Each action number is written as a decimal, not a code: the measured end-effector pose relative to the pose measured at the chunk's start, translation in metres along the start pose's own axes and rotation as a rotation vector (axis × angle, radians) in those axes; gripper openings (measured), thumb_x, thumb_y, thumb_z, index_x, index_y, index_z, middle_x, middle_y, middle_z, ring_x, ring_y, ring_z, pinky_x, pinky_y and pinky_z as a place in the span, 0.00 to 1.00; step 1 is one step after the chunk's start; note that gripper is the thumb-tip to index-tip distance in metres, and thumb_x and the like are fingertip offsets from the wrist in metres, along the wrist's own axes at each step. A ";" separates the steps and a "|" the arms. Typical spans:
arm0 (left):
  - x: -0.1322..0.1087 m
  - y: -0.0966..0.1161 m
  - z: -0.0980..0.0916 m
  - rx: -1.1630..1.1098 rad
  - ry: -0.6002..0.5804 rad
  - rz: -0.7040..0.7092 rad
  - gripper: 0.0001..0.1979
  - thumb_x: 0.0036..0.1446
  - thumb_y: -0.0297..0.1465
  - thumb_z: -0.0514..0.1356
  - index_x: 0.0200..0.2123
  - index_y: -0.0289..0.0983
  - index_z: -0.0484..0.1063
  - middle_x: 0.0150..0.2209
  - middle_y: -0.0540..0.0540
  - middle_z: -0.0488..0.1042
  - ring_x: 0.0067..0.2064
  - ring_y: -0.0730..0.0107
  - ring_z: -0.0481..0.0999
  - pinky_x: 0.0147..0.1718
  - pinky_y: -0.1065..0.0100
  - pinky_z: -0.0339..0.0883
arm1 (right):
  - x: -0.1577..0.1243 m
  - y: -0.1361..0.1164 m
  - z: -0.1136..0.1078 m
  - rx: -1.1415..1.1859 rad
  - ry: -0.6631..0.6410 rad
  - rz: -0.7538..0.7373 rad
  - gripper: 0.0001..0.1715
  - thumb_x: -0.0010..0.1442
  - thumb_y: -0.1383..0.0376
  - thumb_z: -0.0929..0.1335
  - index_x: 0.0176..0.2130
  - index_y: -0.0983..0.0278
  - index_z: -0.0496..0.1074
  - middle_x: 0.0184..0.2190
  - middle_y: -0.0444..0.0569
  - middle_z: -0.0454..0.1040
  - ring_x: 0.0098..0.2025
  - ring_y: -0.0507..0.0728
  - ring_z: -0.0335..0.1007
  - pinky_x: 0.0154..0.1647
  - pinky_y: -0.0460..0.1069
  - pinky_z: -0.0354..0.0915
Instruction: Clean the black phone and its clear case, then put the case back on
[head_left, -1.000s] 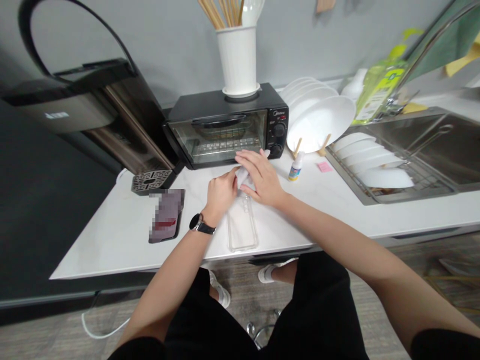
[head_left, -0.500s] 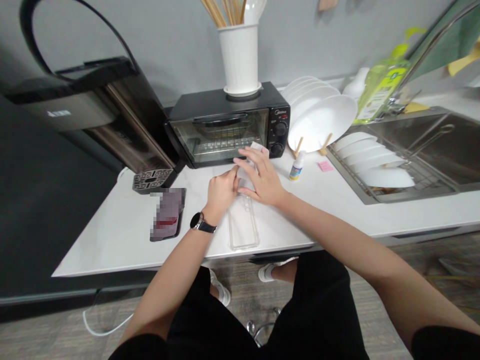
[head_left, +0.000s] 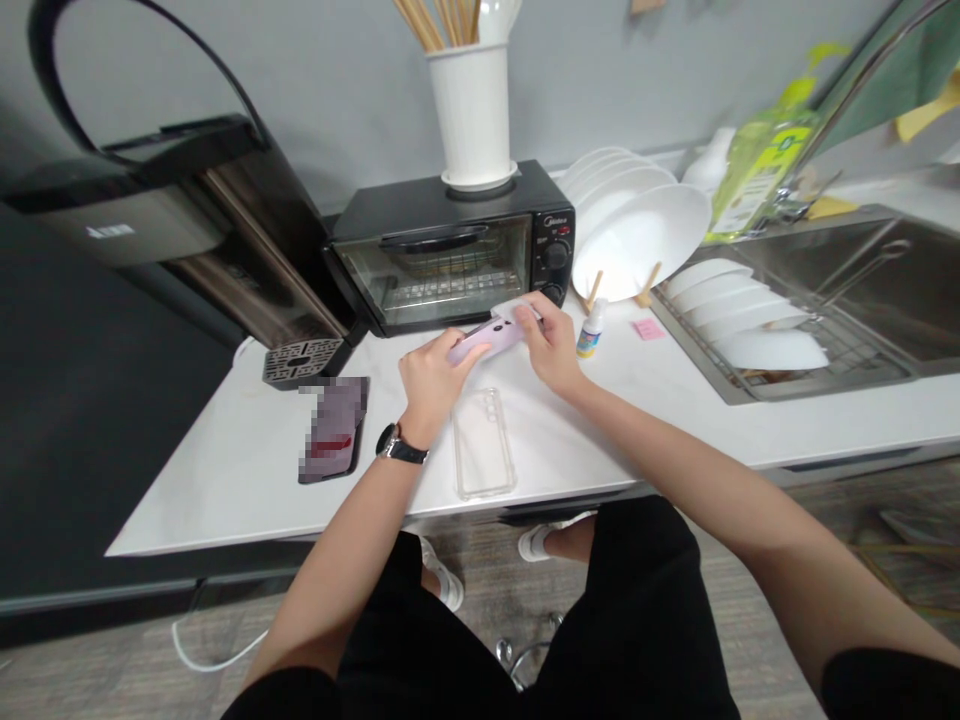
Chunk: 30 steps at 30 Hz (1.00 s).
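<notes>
My left hand [head_left: 435,375] grips the lower end of a lilac phone [head_left: 486,340], raised above the counter with its camera lenses showing. At the phone's other end, my right hand [head_left: 551,345] pinches a white wipe [head_left: 513,309] against its edge. Whether the right fingers also bear the phone's weight, I cannot tell. A clear phone case [head_left: 484,445] lies flat below both hands. To the right of my right hand stands a small white spray bottle [head_left: 591,328] with a blue and yellow label.
A second phone [head_left: 334,430], its screen blurred out, lies left on the white counter [head_left: 247,480]. Behind are a black toaster oven [head_left: 450,260] and a drinks machine [head_left: 247,230]. Plates [head_left: 645,240], a pink sticky note [head_left: 649,329] and a steel sink [head_left: 862,340] are at right.
The lilac phone, hidden behind my hands before, is now lifted and tilted into sight. My right hand has gone from spread fingers to a pinch on the wipe, moving slightly right.
</notes>
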<state>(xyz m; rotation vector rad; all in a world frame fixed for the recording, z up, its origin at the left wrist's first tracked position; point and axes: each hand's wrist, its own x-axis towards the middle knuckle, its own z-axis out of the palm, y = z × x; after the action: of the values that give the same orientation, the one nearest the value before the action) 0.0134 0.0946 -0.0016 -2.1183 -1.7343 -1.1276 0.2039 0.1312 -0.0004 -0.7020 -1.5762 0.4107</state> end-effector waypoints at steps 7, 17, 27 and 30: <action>0.006 0.002 0.001 -0.472 0.045 -0.058 0.20 0.63 0.42 0.69 0.53 0.38 0.75 0.50 0.42 0.84 0.47 0.64 0.85 0.46 0.67 0.76 | -0.005 0.035 0.019 0.262 0.168 0.310 0.33 0.68 0.33 0.62 0.32 0.58 0.65 0.25 0.39 0.63 0.28 0.53 0.62 0.29 0.47 0.65; 0.001 0.003 0.016 -0.846 -0.348 -0.332 0.21 0.60 0.42 0.68 0.48 0.31 0.82 0.39 0.39 0.86 0.39 0.57 0.87 0.34 0.66 0.79 | -0.001 0.022 -0.002 -0.070 0.125 0.024 0.24 0.76 0.47 0.62 0.46 0.58 0.79 0.43 0.48 0.81 0.48 0.60 0.76 0.54 0.58 0.73; -0.005 -0.005 0.018 -0.316 -0.145 -0.006 0.10 0.58 0.24 0.58 0.30 0.36 0.80 0.29 0.44 0.83 0.33 0.60 0.81 0.36 0.65 0.74 | -0.013 0.000 0.011 -0.351 -0.481 -0.526 0.25 0.79 0.57 0.60 0.69 0.53 0.67 0.64 0.47 0.76 0.67 0.59 0.70 0.79 0.64 0.51; -0.003 -0.001 0.015 -0.348 -0.108 -0.008 0.11 0.66 0.31 0.59 0.37 0.36 0.83 0.34 0.44 0.85 0.35 0.60 0.83 0.39 0.64 0.75 | -0.005 0.013 -0.002 -0.399 -0.319 -0.396 0.26 0.79 0.58 0.58 0.71 0.52 0.65 0.65 0.48 0.75 0.69 0.61 0.68 0.78 0.69 0.51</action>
<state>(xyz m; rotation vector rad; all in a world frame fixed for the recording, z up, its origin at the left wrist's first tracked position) 0.0185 0.1011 -0.0140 -2.4115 -1.6938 -1.4323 0.2088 0.1372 -0.0117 -0.6203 -2.0794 -0.0969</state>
